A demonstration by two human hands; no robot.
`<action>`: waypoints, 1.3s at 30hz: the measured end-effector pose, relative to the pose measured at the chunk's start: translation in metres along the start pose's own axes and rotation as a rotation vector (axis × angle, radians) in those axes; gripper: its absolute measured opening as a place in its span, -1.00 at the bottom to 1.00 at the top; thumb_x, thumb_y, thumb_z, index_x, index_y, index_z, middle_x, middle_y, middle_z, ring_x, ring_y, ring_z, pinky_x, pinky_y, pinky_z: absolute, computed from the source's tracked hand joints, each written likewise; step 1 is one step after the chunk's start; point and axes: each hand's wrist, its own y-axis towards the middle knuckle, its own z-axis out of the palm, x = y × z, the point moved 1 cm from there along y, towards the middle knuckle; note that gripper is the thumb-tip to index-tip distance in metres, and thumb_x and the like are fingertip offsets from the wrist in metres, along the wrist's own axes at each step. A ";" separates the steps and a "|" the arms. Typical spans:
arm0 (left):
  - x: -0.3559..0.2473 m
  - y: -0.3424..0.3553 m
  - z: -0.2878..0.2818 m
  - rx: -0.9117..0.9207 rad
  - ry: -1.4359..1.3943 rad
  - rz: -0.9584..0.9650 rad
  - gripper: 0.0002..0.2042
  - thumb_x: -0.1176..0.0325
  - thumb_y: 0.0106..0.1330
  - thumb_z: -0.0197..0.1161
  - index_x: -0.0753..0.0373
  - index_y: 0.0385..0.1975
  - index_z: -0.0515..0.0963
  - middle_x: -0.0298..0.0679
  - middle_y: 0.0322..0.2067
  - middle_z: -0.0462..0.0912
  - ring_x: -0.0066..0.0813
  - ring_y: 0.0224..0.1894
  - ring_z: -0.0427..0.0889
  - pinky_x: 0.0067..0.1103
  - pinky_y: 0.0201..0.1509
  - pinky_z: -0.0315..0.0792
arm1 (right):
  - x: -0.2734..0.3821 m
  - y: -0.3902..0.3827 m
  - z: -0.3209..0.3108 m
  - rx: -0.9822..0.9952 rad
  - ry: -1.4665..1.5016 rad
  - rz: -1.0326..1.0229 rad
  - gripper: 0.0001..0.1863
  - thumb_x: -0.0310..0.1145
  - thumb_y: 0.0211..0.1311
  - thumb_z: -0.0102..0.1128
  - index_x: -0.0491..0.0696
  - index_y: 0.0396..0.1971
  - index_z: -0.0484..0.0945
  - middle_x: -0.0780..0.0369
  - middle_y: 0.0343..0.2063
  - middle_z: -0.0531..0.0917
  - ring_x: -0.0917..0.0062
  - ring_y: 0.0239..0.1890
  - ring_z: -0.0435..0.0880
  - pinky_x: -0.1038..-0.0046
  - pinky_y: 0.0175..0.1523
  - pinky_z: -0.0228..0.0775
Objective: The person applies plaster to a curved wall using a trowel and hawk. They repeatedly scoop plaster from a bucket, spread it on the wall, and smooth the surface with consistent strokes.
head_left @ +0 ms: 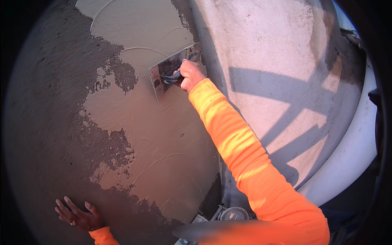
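Over the right side of the smooth, lighter plaster patch (163,130) lies the trowel (168,66), its handle (170,79) clamped in the fingers of the right hand (191,76), its blade reaching left past them. Below and left of the patch, the left hand (85,218) spreads its fingers apart.

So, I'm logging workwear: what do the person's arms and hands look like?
The right sleeve and left sleeve are bright orange, the right one long and creased. Right hand and left hand are gloveless; the left possibly wears a ring.
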 end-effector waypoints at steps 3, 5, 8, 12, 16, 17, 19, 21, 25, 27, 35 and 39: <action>0.000 0.000 -0.001 0.014 0.020 -0.001 -0.42 0.05 0.51 -0.05 0.16 0.47 0.28 -0.06 0.51 0.23 0.09 0.55 0.16 0.08 0.56 0.06 | 0.045 0.002 0.050 0.092 -0.147 -0.140 -0.83 -0.38 0.48 0.02 -0.16 -0.09 0.45 0.14 -0.37 0.47 0.40 -0.46 0.52 0.28 -0.41 0.57; 0.000 -0.001 -0.001 0.015 0.017 -0.006 -0.41 0.07 0.50 -0.03 0.14 0.49 0.27 -0.06 0.51 0.23 0.10 0.55 0.16 0.09 0.55 0.06 | 0.078 0.005 0.074 0.255 -0.114 -0.197 -0.78 -0.24 0.60 0.04 -0.10 -0.07 0.41 0.24 -0.42 0.40 0.45 -0.49 0.43 0.29 -0.35 0.60; -0.001 0.000 0.000 -0.002 0.006 -0.011 -0.39 0.11 0.48 0.00 0.12 0.51 0.24 -0.07 0.52 0.22 0.11 0.56 0.15 0.08 0.55 0.06 | 0.127 0.019 0.090 0.439 -0.133 -0.292 -0.78 -0.21 0.61 0.03 -0.02 -0.25 0.43 0.34 -0.53 0.39 0.56 -0.57 0.37 0.41 -0.46 0.51; -0.001 0.000 0.001 -0.001 0.036 -0.001 -0.41 0.07 0.52 -0.06 0.15 0.50 0.25 -0.06 0.52 0.22 0.12 0.56 0.16 0.08 0.55 0.07 | 0.181 0.054 0.082 0.425 -0.500 -0.615 -0.72 -0.12 0.59 0.06 0.00 -0.28 0.40 0.41 -0.58 0.36 0.68 -0.60 0.32 0.54 -0.52 0.33; -0.001 0.003 0.003 0.014 0.039 0.006 -0.39 -0.01 0.57 -0.14 0.20 0.50 0.23 0.03 0.50 0.22 0.17 0.57 0.12 0.16 0.54 0.03 | 0.201 0.102 0.081 0.253 -0.838 -0.895 -0.67 -0.07 0.53 0.15 -0.05 -0.22 0.42 0.36 -0.54 0.43 0.68 -0.60 0.40 0.53 -0.55 0.38; -0.002 0.003 0.002 0.005 0.041 0.009 -0.40 -0.02 0.58 -0.15 0.21 0.49 0.25 0.03 0.49 0.23 0.16 0.56 0.15 0.13 0.54 0.06 | 0.201 0.112 0.085 0.179 -0.908 -0.907 -0.66 -0.07 0.52 0.17 -0.07 -0.21 0.42 0.35 -0.53 0.45 0.68 -0.60 0.42 0.53 -0.55 0.39; -0.004 0.005 0.003 -0.028 0.027 0.014 -0.41 -0.02 0.62 -0.19 0.22 0.47 0.28 0.04 0.48 0.26 0.16 0.54 0.21 0.07 0.54 0.12 | 0.197 0.121 0.091 0.260 -0.860 -0.969 -0.65 -0.06 0.52 0.18 -0.07 -0.21 0.43 0.32 -0.52 0.47 0.66 -0.61 0.43 0.51 -0.58 0.38; -0.008 0.005 0.004 -0.047 0.025 0.020 -0.40 -0.05 0.63 -0.20 0.24 0.47 0.27 0.06 0.48 0.26 0.16 0.54 0.20 0.06 0.54 0.11 | 0.190 0.116 0.093 0.292 -0.834 -0.934 -0.66 -0.06 0.53 0.17 -0.05 -0.19 0.42 0.35 -0.51 0.46 0.69 -0.60 0.42 0.54 -0.55 0.38; -0.006 0.004 0.005 -0.028 0.066 0.028 -0.38 -0.06 0.62 -0.20 0.25 0.48 0.27 0.05 0.49 0.25 0.17 0.54 0.19 0.06 0.54 0.11 | 0.171 0.067 0.087 0.717 -0.816 -0.811 -0.64 -0.03 0.55 0.18 -0.03 -0.07 0.43 0.43 -0.50 0.40 0.78 -0.55 0.35 0.63 -0.48 0.33; -0.004 0.004 0.006 -0.003 0.079 0.042 -0.38 -0.04 0.60 -0.17 0.25 0.48 0.26 0.05 0.49 0.24 0.19 0.54 0.18 0.10 0.54 0.09 | 0.158 0.044 0.069 0.821 -0.828 -0.824 -0.63 -0.03 0.55 0.18 -0.04 -0.03 0.44 0.45 -0.50 0.40 0.78 -0.55 0.34 0.64 -0.49 0.31; -0.007 0.005 0.007 -0.035 0.030 0.091 -0.40 -0.01 0.54 -0.08 0.26 0.44 0.33 0.04 0.46 0.29 0.13 0.50 0.24 0.01 0.53 0.14 | 0.091 0.072 -0.120 0.582 -0.633 -0.775 -0.66 -0.08 0.56 0.19 -0.07 0.00 0.52 0.43 -0.41 0.47 0.76 -0.42 0.41 0.62 -0.37 0.34; -0.013 0.006 0.007 -0.029 0.020 0.087 -0.39 0.02 0.52 -0.04 0.29 0.43 0.34 0.05 0.45 0.29 0.12 0.50 0.24 -0.01 0.53 0.15 | -0.024 0.080 -0.254 0.331 -0.621 -0.580 -0.64 -0.07 0.58 0.16 -0.06 0.05 0.53 0.44 -0.37 0.52 0.74 -0.34 0.45 0.60 -0.21 0.37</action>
